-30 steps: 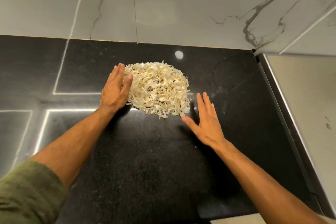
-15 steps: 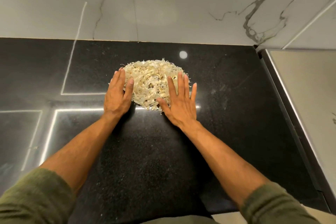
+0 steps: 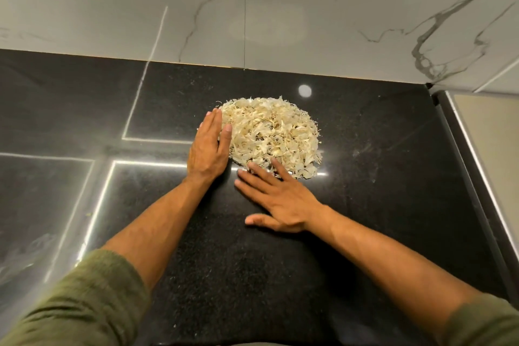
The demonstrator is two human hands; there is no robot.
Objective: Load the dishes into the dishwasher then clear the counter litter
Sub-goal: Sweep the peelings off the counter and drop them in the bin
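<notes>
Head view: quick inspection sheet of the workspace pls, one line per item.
Surface: black speckled counter, glossy, light-strip reflections.
Job's things: pile of pale peel litter heaped mid-counter; no dishes or dishwasher seen.
Clutter: a few stray flecks beside the pile.
Grippers: left hand flat against the pile's left edge; right hand flat on the counter, fingertips at the pile's near edge.
Cables: nothing seen.
Surroundings: marble-look wall behind; pale panel at right.

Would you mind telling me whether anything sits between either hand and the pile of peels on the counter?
Nothing visible does. The left hand lies flat against the left edge of the pile of peels, and the right hand has its fingertips at the near edge, on the bare black counter.
</notes>
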